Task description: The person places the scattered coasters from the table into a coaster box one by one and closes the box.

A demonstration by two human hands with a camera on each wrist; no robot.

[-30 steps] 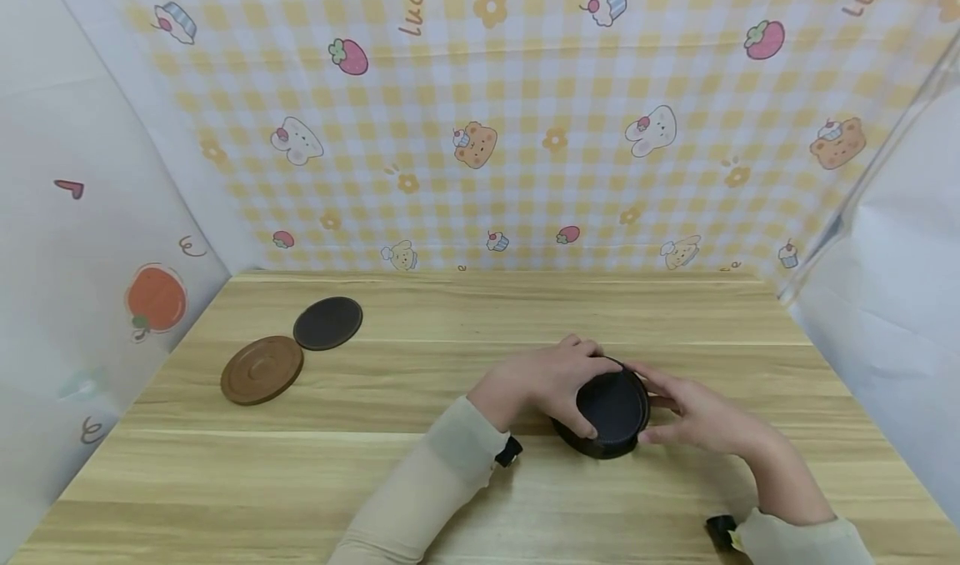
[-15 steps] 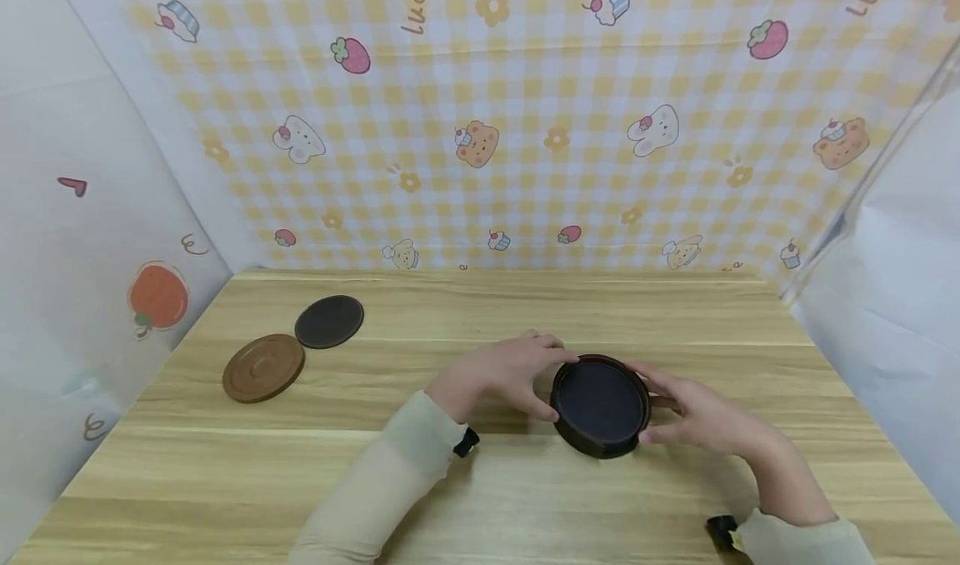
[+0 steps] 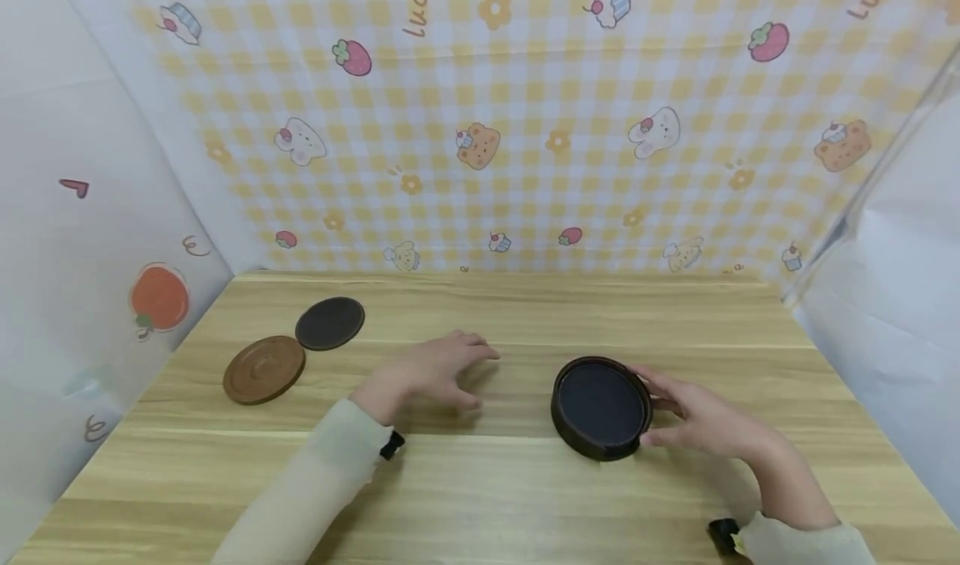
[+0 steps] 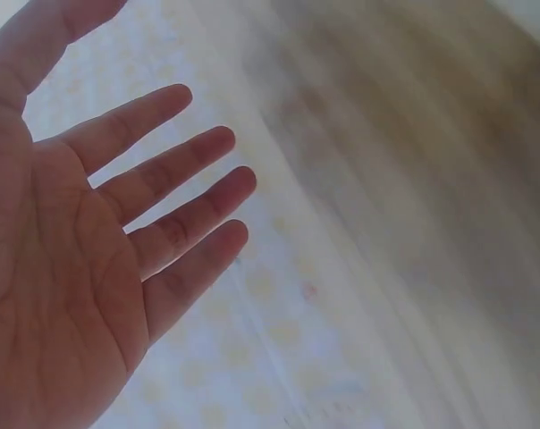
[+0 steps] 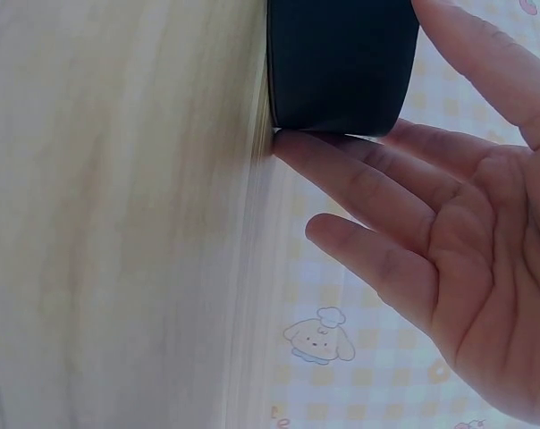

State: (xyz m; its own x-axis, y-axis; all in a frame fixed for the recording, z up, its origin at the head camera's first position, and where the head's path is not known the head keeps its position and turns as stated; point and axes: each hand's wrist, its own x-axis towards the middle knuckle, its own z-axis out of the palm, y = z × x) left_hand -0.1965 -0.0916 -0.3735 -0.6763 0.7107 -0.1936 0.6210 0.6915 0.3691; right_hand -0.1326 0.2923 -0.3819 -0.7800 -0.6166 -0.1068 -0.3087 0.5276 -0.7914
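Observation:
A round black coaster holder stands on the table at right of centre, with a dark coaster seen inside its rim. My right hand holds the holder's right side, thumb near the front and fingers farther back. In the right wrist view, the thumb and fingertips meet the holder's dark side wall. My left hand hovers over the table left of the holder, apart from it. Its fingers are spread with nothing in them, and the left wrist view shows the bare palm.
At the far left lie a dark round coaster and a brown disc with a raised ring, edge to edge. A checked cloth hangs behind the wooden table. White sheets flank both sides.
My left hand has drawn off the coaster holder and moved left across the table, fingers empty. The right hand and the holder have stayed in place.

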